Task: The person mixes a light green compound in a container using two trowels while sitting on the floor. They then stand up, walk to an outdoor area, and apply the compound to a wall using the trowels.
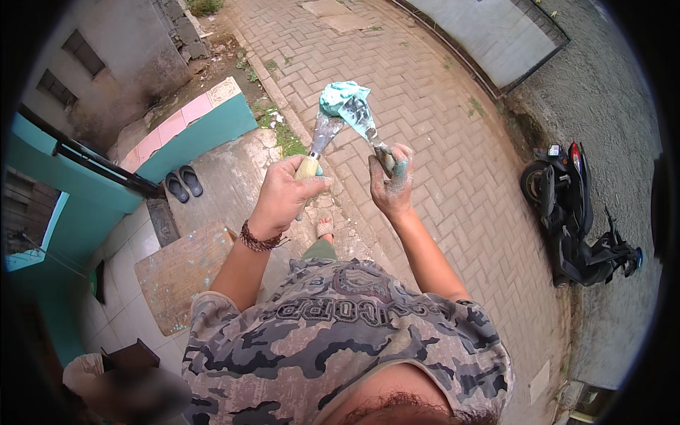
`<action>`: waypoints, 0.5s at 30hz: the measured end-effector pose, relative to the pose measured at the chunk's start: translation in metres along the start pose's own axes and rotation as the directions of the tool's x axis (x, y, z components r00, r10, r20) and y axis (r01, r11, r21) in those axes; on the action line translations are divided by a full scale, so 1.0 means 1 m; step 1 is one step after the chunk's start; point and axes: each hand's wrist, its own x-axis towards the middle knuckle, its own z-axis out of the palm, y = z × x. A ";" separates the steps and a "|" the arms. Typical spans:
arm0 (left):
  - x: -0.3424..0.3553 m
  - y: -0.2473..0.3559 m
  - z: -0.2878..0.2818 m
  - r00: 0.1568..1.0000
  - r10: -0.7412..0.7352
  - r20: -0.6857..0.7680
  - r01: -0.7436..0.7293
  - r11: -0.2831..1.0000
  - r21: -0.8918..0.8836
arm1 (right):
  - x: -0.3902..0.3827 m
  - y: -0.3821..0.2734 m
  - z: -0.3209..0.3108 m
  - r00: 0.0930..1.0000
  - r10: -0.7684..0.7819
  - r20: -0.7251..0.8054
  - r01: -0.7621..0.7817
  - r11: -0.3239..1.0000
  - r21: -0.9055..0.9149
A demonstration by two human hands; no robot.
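Observation:
My left hand (pixel 285 193) is closed around the pale handle of a putty knife (pixel 326 132), its metal blade pointing away from me. A lump of light turquoise putty (pixel 342 96) sits on the far end of that blade. In my right hand (pixel 394 183) is a second putty knife (pixel 360 117), gripped by its handle and leaning left. Its blade, smeared with turquoise, meets the lump, so the two blades come together there. Dried turquoise and whitish smears cover the fingers of my right hand. Both knives are held up in front of me, above the paving.
Herringbone brick paving (pixel 439 142) runs ahead and to the right. A black motorbike (pixel 567 212) stands by the right wall. Left are a low turquoise wall (pixel 202 134) with pink tiles, dark sandals (pixel 183 184) and a turquoise-spotted board (pixel 180 276). Another person (pixel 127 389) is at lower left.

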 end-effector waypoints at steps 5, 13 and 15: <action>0.199 -0.015 -0.028 0.999 0.033 0.018 -0.031 0.994 -0.109 | 0.083 0.147 0.075 0.999 0.010 0.044 -0.008 0.998 -0.055; 0.453 0.018 -0.096 0.994 0.018 -0.104 -0.036 0.985 -0.167 | 0.219 0.349 0.183 0.938 0.315 0.146 -0.303 0.948 -0.095; 0.485 0.004 -0.125 0.987 0.029 -0.156 -0.050 0.989 -0.136 | 0.209 0.402 0.210 0.861 0.482 0.159 -0.494 0.869 0.038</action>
